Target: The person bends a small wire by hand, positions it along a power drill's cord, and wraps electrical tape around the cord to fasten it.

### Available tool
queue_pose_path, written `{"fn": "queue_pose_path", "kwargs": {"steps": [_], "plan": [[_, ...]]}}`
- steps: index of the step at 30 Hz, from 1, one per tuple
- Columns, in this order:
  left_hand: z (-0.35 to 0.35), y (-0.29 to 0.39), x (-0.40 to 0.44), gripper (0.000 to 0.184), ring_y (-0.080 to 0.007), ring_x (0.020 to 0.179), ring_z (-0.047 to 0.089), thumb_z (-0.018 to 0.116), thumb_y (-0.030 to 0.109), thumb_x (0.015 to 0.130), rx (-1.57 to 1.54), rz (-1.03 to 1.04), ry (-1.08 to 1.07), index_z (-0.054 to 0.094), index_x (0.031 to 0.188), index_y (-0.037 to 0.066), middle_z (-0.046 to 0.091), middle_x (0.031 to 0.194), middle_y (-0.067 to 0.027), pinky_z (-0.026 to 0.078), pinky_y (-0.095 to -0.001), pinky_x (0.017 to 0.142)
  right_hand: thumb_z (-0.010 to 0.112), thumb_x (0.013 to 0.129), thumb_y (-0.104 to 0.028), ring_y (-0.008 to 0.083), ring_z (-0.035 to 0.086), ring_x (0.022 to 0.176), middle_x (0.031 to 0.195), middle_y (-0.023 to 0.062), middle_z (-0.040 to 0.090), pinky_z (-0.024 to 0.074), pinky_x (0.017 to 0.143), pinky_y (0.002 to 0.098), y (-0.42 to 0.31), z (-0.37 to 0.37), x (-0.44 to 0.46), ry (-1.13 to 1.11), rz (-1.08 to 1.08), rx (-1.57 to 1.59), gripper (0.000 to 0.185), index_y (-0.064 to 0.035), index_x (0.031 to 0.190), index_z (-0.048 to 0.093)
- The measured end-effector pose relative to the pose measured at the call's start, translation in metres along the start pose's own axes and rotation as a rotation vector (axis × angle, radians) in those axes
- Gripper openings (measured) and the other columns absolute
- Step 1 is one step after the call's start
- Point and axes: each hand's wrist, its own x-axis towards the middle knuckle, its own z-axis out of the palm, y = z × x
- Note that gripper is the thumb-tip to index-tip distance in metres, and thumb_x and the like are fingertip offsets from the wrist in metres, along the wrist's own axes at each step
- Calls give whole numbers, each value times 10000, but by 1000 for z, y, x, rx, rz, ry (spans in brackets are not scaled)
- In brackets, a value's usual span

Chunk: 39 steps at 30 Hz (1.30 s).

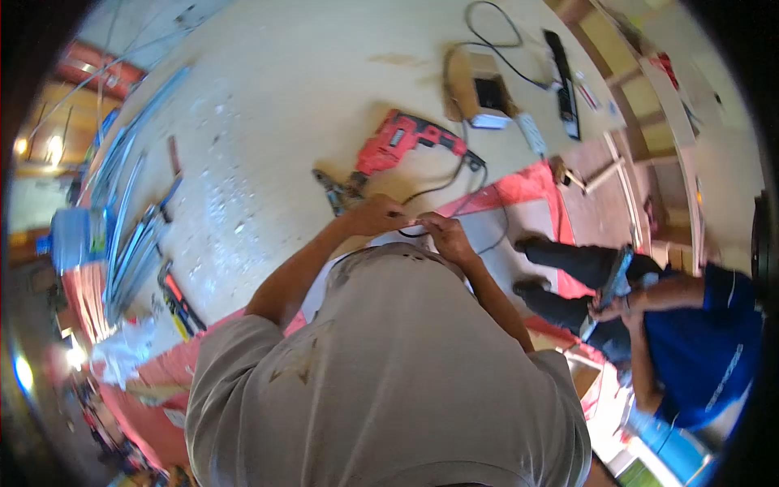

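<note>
Close in front of my chest, my left hand (380, 217) has its fingers pinched together. My right hand (447, 237) meets it from the other side, its fingers closed too. Between the fingertips there may be a small, pale thing, too little to make out. Just beyond my hands, a red corded power drill (396, 144) lies on its side on the table (276, 89), its black cable running off to the right. Beside the drill's front end, near my left hand, is a dark hand tool (329, 191), perhaps pliers.
An open cardboard box (464, 81), a white power strip (531, 134) and a long black case (561, 81) sit at the far right. Red-handled tools (180, 296) and long strips (122, 219) lie left, by a water jug (79, 239). A co-worker (690, 333) holds a long tool at right.
</note>
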Motion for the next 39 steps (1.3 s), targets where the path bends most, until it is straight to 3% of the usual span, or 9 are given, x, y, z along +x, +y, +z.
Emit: {"fn": "queue_pose_path", "kwargs": {"steps": [4,5,7,12,16,22,28,34,39], "plan": [[-23,-7,-4,281,-255,584,556,597,254,828,-151,-145,-42,606,754,-17,597,692,-163,454,-371,586,483,955,-77,141,571,742,850,50,625,459,687,254,42,-13,-5,274,-129,263,157,-8,1037,598],[-36,-11,1,265,-258,596,569,595,239,826,-88,-153,-35,610,767,-19,604,699,-153,462,-371,596,476,965,-120,95,515,675,821,33,602,419,634,224,43,-37,-15,167,295,428,175,-25,1049,597],[-32,-9,11,236,-267,641,591,597,219,821,9,-125,51,616,774,-12,616,720,-133,474,-373,623,469,973,-171,67,465,632,787,25,584,389,591,216,32,-59,-11,184,362,492,198,-34,1034,599],[46,-5,72,152,-296,797,617,625,190,781,326,283,196,637,732,46,631,799,-113,490,-390,720,502,967,-205,75,515,682,829,9,605,440,619,243,14,-58,-3,279,344,811,217,-45,1065,611],[62,-2,81,112,-296,866,624,613,187,738,657,301,120,665,750,88,648,851,-125,491,-403,764,527,951,-202,94,550,727,872,31,629,442,648,233,16,-49,-24,342,330,684,224,-24,1025,642],[33,8,80,161,-330,727,651,596,158,755,306,-167,104,653,741,8,638,736,-202,491,-421,653,586,920,-200,124,589,777,919,49,657,474,683,264,26,-49,-63,308,331,474,253,-7,1065,663],[12,2,69,276,-199,676,618,611,233,829,-55,-190,97,658,896,-31,664,766,-153,475,-334,641,632,885,-146,121,612,805,887,56,669,503,747,285,27,-23,-54,232,354,405,191,-10,1014,664],[-20,38,49,303,-118,573,536,650,277,813,-407,-452,82,658,818,-26,580,613,-64,456,-306,549,613,912,-210,132,624,792,882,48,665,509,744,273,29,-13,-38,337,397,614,230,-8,1019,647],[-20,-4,34,211,-233,619,623,613,180,805,-49,-225,194,649,806,-28,640,674,-115,474,-345,570,604,921,-213,157,631,819,923,76,661,515,784,287,44,-20,-44,365,409,647,251,6,1040,622]]}}
